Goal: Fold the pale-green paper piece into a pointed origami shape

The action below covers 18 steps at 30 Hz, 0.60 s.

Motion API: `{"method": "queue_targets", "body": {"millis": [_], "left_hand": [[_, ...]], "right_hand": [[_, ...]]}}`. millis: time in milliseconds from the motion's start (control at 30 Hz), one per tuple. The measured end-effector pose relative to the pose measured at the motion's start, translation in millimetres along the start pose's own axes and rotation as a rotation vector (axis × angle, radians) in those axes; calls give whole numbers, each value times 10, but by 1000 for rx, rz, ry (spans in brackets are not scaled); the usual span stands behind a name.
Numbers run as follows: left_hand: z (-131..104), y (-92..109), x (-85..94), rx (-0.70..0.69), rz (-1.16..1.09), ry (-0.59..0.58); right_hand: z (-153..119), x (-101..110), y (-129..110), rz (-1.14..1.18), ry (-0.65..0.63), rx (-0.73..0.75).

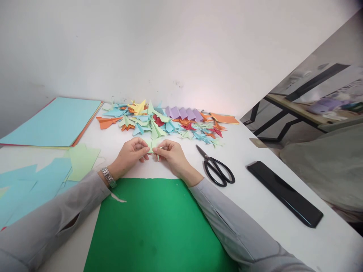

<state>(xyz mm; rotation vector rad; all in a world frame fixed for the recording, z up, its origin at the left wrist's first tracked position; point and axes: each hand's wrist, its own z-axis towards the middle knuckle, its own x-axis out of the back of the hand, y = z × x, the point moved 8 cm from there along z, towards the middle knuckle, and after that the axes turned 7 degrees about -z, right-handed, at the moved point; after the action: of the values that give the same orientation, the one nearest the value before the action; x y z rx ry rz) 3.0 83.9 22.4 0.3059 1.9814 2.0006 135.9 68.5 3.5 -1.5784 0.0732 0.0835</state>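
Observation:
Between my two hands is a small piece of folded pale green paper (152,145), just beyond the far edge of a green sheet (159,223). My left hand (132,153), with a metal watch at its wrist, pinches the paper's left side between thumb and fingers. The right side is pinched by my right hand (172,155), and a narrow green point sticks out below those fingers. Right behind the hands lies a pile of folded paper shapes (157,130) in several colours. Black-handled scissors (217,168) rest to the right of my right hand.
A stack of coloured sheets (56,121) lies at the back left. Loose blue pieces (42,189) and a light green piece (82,160) are nearer. A long black object (285,192) is on the right. The wall (170,49) bounds the table's back.

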Motion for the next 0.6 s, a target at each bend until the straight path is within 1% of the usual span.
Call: {"method": "queue_targets", "body": {"millis": [333,600], "left_hand": [[-13,22,-26,0,-5,-32],[1,-7,-14,11,-13,-11]], "right_hand": [[1,16,14,6,25,-15],[-3,13,13,6,24,-29]]}}
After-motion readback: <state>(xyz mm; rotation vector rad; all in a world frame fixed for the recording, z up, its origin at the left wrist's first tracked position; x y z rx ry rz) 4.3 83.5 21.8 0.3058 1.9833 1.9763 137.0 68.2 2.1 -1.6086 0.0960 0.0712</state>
